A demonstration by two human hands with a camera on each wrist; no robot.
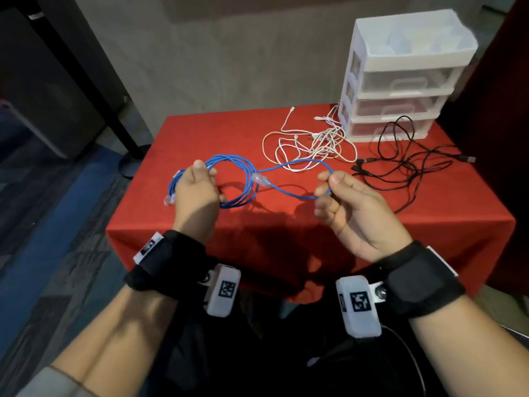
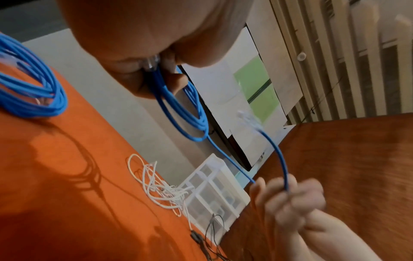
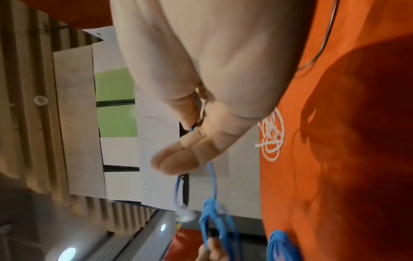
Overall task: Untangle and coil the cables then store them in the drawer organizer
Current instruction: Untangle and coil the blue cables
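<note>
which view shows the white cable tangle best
The head view: the whole white cable tangle lies in plain sight on the red cloth, beside the drawer organizer. The left wrist view shows it smaller, next to the organizer. The right wrist view catches only a few loops behind the right hand.

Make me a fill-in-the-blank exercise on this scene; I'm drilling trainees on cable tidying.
1. The left hand grips a coil of ____ cable.
2. The right hand pinches the same cable's loose ____.
3. The white cables lie tangled on the ____ tablecloth.
4. The black cables lie in front of the ____ organizer.

Missing words: blue; loop; red; drawer
</note>
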